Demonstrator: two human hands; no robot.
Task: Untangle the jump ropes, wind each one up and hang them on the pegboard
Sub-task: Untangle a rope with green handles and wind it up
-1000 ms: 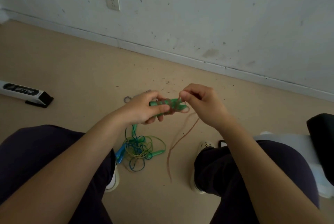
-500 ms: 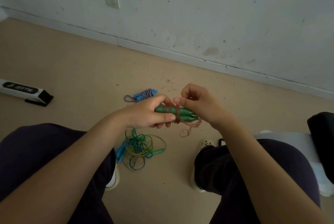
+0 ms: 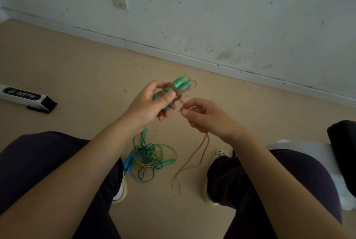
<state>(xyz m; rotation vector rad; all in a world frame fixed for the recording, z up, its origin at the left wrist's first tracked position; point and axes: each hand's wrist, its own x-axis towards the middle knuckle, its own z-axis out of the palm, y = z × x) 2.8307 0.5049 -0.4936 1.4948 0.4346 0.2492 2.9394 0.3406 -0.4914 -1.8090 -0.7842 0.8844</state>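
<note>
Roughly mid-wind: left hand (image 3: pixel 152 101) grips the green handles (image 3: pixel 178 84), right hand (image 3: pixel 204 115) pinches the brown cord (image 3: pixel 200 154); tangled ropes (image 3: pixel 149 158) untouched on floor, none hung.

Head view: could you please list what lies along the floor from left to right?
White box → tangled pile of ropes → loose brown cord → white shoe.

The left hand (image 3: pixel 152 101) holds two rope handles (image 3: pixel 180 84) side by side just left of the right hand (image 3: pixel 204 115), a rope (image 3: pixel 200 154) hangs from the right hand to the floor (image 3: pixel 77 69), and a rope pile (image 3: pixel 148 157) lies below, between the shoes.
</note>
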